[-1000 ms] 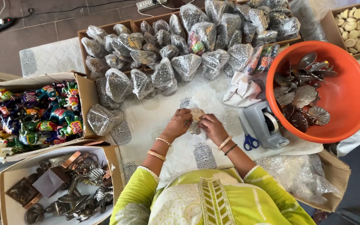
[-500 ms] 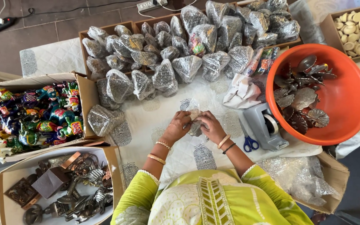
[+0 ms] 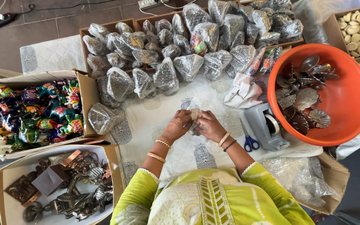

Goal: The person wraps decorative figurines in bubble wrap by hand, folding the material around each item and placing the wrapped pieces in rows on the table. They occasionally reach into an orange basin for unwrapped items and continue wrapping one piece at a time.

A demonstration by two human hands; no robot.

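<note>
My left hand (image 3: 178, 126) and my right hand (image 3: 210, 126) meet over a white printed cloth (image 3: 159, 121), both closed around a small item half wrapped in clear bubble wrap (image 3: 194, 111). The item itself is mostly hidden by my fingers and the wrap. Bangles ring both wrists, and yellow-green sleeves cover my arms. A wrapped bundle (image 3: 103, 118) lies to the left of my hands. A grey tape dispenser (image 3: 266, 126) and blue-handled scissors (image 3: 250, 143) sit just right of my right hand.
Several bubble-wrapped bundles (image 3: 188, 37) fill brown trays at the back. An orange tub (image 3: 350, 102) holds metal leaf dishes at right. Cardboard boxes at left hold painted elephant figures (image 3: 34, 112) and metal ornaments (image 3: 59, 187). A box of loose bubble wrap (image 3: 309, 179) sits lower right.
</note>
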